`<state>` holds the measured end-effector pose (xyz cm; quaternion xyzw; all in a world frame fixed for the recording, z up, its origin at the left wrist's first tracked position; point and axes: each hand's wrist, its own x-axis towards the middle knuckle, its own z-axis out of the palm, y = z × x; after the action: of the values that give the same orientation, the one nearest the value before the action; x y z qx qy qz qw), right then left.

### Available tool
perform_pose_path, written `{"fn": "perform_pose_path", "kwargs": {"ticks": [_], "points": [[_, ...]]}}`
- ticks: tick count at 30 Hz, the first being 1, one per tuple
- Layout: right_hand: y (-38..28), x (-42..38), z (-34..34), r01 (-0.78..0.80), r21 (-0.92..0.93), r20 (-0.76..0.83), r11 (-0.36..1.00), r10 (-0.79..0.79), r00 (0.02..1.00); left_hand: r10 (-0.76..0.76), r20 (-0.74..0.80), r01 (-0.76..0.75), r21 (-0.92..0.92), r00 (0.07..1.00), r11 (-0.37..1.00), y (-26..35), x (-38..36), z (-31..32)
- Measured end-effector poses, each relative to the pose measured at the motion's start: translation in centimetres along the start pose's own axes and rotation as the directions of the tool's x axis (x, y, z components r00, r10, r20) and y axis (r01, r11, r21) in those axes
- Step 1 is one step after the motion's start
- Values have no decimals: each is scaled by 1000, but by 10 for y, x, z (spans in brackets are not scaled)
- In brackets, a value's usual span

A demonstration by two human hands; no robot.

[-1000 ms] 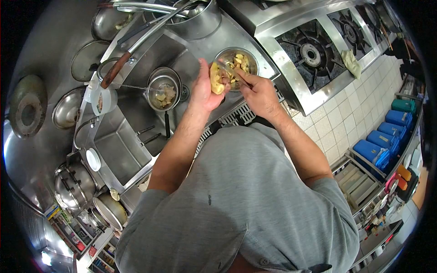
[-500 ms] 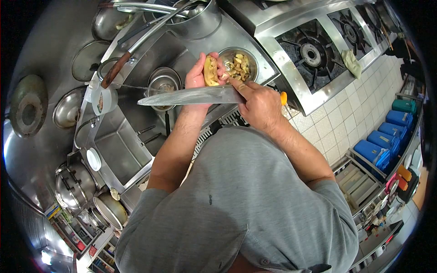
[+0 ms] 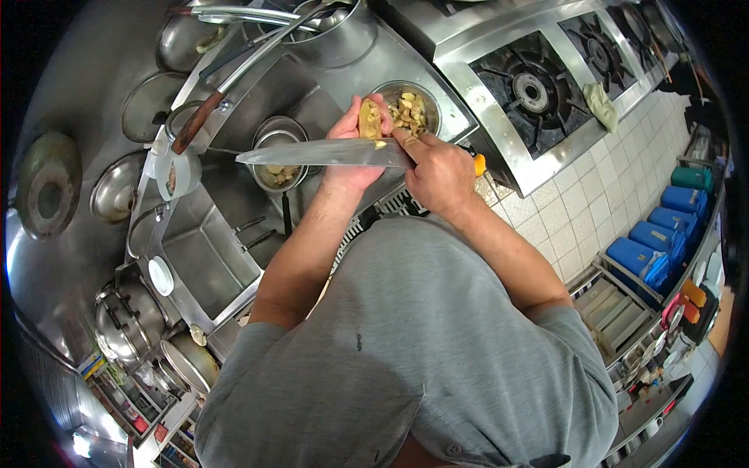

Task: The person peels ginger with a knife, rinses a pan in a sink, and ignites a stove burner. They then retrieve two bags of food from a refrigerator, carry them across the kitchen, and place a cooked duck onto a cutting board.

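My left hand (image 3: 343, 126) is closed around a yellow-fleshed vegetable piece (image 3: 370, 117), possibly ginger. In my right hand (image 3: 446, 173) is a large kitchen knife (image 3: 312, 153) with a long, wide blade pointing left and a yellow handle end. The blade lies across in front of my left palm, just below the vegetable. A small pale slice (image 3: 380, 144) clings to the blade near its top edge. Just beyond my hands stands a round metal bowl (image 3: 438, 117) holding several yellow-brown chunks. My right index finger is stretched along the blade's base.
Left of my hands, a small long-handled pan (image 3: 275, 184) with pieces in it sits in the sink (image 3: 306, 97). A white container (image 3: 184, 173) hangs by the faucet. A large metal pot (image 3: 335, 47) stands beyond. To the right is a gas stove (image 3: 499, 148) with a cloth (image 3: 601, 108).
The vegetable piece has turned in my left hand and looks shorter, with a cut face showing. The knife has moved up slightly, and a slice now sits on its blade.
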<state>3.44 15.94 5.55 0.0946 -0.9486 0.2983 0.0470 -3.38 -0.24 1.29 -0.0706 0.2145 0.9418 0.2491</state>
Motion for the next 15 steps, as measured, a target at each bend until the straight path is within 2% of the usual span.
{"fn": "perform_pose_path", "kwargs": {"ticks": [5, 7, 11, 13, 15], "points": [[5, 4, 11, -24, -31, -24, 999, 23, 999, 0, -5, 0, -48, 1000, 999, -3, 2, 0], [8, 6, 11, -50, -45, -5, 998, 50, 999, 23, -184, -40, -91, 983, 995, -7, 2, 5], [15, 8, 10, -48, 21, 35, 999, 47, 998, -3, -195, -16, -94, 981, 995, -8, -3, 6], [26, 9, 11, 4, 92, 128, 996, -16, 992, -7, -228, 2, -20, 974, 1000, -7, -6, 16], [29, 10, 15, -3, 78, 127, 997, -7, 992, -13, -230, 7, -30, 973, 1000, -10, -4, 7]]}}
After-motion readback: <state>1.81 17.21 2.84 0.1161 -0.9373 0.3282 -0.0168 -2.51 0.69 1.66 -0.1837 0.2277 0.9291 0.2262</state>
